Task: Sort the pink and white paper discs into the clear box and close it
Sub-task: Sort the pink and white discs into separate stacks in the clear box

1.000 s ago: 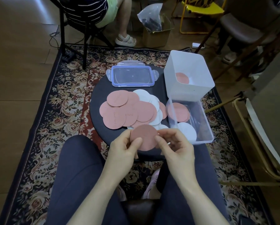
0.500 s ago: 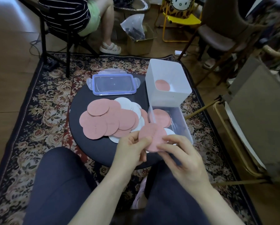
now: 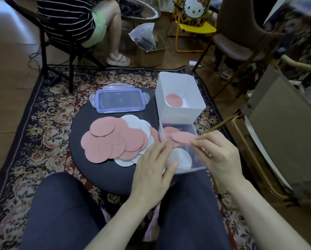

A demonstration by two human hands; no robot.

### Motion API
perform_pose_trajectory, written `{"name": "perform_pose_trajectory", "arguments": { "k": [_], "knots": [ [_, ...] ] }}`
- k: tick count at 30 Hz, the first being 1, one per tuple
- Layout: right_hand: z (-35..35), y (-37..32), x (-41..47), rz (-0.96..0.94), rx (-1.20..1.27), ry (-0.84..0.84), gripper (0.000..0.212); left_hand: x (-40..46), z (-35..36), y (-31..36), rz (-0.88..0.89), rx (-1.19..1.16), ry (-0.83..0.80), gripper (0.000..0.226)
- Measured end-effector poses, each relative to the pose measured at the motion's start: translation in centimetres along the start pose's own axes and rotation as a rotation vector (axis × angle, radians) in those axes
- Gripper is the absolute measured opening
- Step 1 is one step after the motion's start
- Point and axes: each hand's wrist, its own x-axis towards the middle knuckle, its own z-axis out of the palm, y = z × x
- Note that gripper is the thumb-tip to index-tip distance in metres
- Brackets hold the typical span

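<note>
A heap of pink discs (image 3: 111, 141) and white discs (image 3: 133, 121) lies on the round dark table (image 3: 100, 175). The clear box (image 3: 192, 169) stands at the table's right edge, with pink discs at its far end and a white disc (image 3: 182, 157) at its near end. My right hand (image 3: 217, 156) pinches a pink disc (image 3: 183, 137) flat over the box's far half. My left hand (image 3: 152, 168) rests at the box's near left wall, fingers apart, holding nothing. The box's blue-rimmed lid (image 3: 120, 101) lies at the table's far side.
A white tub (image 3: 180, 107) holding one pink disc stands just behind the clear box. A seated person (image 3: 82, 24) on a black chair is beyond the rug. Chairs and a metal frame (image 3: 250, 159) crowd the right side. My knees sit under the table's near edge.
The pink disc, held in both hands in front of me, has moved right and forward over the clear box. My left hand has let go of it; only my right hand holds it.
</note>
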Motion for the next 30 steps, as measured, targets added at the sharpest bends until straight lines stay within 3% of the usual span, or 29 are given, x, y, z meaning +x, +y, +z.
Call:
{"name": "perform_pose_trajectory", "arguments": {
  "k": [11, 30],
  "knots": [
    [5.6, 3.1, 2.2, -0.067, 0.012, -0.349, 0.009, -0.3, 0.6, -1.8, 0.102, 0.002, 0.003, 0.032],
    [5.3, 2.3, 2.4, 0.004, -0.108, -0.434, 0.016, -0.9, 0.3, -1.6, 0.096, 0.024, -0.033, 0.042]
  ]
}}
